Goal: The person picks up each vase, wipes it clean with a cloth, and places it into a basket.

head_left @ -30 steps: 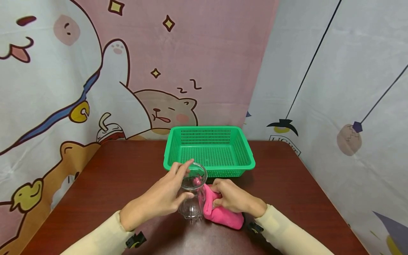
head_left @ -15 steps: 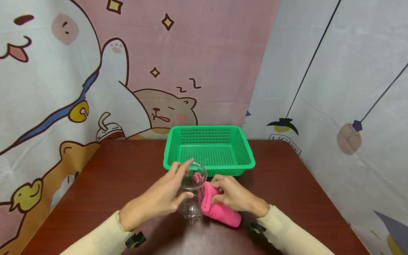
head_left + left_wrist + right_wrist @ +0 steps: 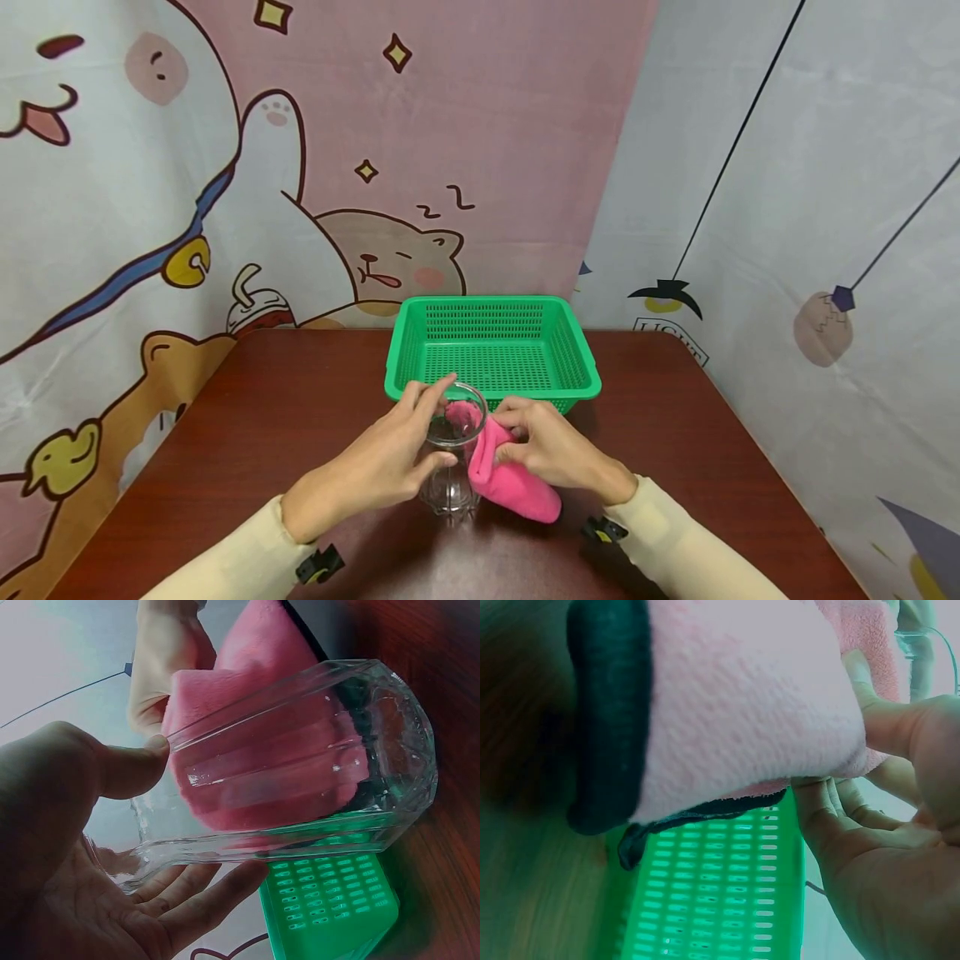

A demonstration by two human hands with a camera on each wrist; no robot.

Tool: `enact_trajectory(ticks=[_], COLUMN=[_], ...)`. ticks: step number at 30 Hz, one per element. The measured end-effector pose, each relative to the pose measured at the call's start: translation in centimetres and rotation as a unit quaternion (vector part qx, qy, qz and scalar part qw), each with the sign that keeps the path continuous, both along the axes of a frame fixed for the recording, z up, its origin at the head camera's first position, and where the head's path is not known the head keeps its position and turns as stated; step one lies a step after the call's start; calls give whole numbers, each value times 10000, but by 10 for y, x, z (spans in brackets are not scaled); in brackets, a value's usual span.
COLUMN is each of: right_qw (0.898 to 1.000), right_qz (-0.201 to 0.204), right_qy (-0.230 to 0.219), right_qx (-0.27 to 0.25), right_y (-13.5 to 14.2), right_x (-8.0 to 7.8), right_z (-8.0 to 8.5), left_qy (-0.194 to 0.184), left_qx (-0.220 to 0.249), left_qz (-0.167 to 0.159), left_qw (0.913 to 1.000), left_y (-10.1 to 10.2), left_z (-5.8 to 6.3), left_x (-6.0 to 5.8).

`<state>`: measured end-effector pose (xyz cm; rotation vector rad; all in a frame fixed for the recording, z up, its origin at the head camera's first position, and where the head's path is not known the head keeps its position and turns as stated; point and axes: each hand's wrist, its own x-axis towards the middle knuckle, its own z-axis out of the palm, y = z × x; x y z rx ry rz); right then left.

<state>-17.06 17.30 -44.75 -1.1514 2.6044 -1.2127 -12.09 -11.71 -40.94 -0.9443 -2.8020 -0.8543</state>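
Observation:
A clear glass vase with a round rim and faceted sides stands upright on the table. My left hand holds it near the top, thumb on the near side and fingers round the far side; the left wrist view shows the thumb against the glass. My right hand pinches a folded pink cloth with a dark edge, against the vase's right side. Pink shows through the glass; the head view cannot tell whether any cloth is inside.
A green plastic basket with slotted walls stands just behind the vase on the dark red-brown table. A printed cartoon curtain hangs behind the table and along its sides.
My right hand has risen slightly, drawing the pink cloth up and a little left along the vase. My left hand and the vase have stayed put.

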Motion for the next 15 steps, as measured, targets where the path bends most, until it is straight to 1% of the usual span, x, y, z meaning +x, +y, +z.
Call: enact_trajectory(ticks=[3,9,15], right_qw=[9999,9991,9969], right_qz=[-13,1,29], right_qy=[-7,136,-259], right_qx=[-139,-409,-743], right_y=[-1,-2,-3], right_x=[0,-2,-2], right_z=[4,8,11], left_qy=[17,80,132], left_qx=[26,78,104], left_qz=[-20,-51,-77], left_qw=[10000,9999,9998], left_y=[0,-1,0], left_z=[0,0,0], left_x=[0,0,0])
